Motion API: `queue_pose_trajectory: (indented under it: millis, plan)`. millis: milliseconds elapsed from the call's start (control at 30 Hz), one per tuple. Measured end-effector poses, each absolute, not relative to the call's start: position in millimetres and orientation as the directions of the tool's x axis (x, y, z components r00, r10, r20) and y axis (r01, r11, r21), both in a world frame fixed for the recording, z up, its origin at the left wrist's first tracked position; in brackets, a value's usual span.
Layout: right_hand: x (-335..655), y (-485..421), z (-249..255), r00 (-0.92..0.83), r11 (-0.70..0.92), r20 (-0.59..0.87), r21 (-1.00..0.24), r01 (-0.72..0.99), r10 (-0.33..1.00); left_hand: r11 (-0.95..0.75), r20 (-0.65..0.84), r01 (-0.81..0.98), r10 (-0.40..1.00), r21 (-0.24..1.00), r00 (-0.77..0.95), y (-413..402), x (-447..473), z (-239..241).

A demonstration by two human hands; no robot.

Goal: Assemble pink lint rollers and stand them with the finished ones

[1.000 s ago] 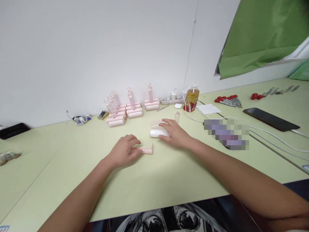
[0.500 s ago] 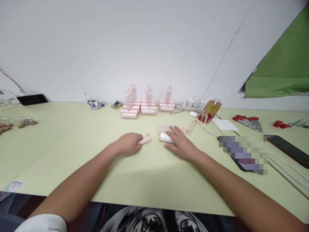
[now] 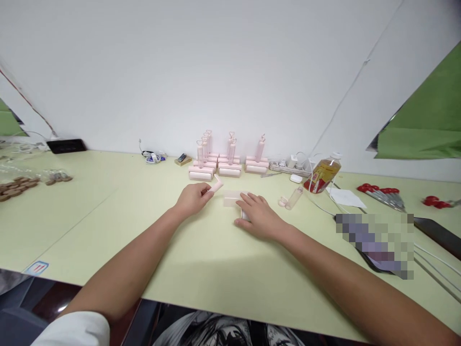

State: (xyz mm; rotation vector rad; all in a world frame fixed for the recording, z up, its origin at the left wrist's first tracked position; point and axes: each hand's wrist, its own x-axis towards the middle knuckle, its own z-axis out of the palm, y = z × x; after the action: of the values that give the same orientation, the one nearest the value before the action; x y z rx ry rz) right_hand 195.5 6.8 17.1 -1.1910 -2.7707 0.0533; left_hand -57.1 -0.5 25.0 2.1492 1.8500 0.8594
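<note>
My left hand is closed round a pink handle piece, whose tip sticks out up and to the right of my fingers. My right hand lies over a white roller that it almost wholly hides, fingers curled on it. Just beyond my right fingers lies a clear plastic cover on the pale green table. Behind them, by the wall, stand several finished pink lint rollers with upright handles.
A small clear bottle lies right of my right hand. Farther right are a yellow drink bottle, a power strip, white paper, red-handled tools, a dark phone and white cables. Brown pieces lie at the far left.
My left hand has lifted the pink handle off the table and carried it away from me. My right hand has drawn the white roller under its palm. The view has swung left.
</note>
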Motion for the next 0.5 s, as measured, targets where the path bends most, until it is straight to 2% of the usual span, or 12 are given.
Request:
queue_pose_trajectory:
  millis: [100,233,400,500]
  plan:
    - [169,12,21,-0.704,0.708,0.077,-0.081,0.701,0.706,-0.278,0.367,0.813,0.926,0.511,0.085,-1,-56,25]
    - [145,16,28,-0.728,0.729,0.066,-0.129,0.672,0.683,-0.413,0.478,0.802,0.859,0.432,0.184,-3,-60,26]
    - [159,21,41,-0.682,0.677,0.067,-0.215,0.703,0.729,-0.506,0.301,0.788,0.857,0.349,0.417,-5,-62,26]
    - [188,20,42,-0.654,0.653,0.084,-0.224,0.723,0.752,-0.511,0.244,0.84,0.851,0.18,0.465,-4,-52,23]
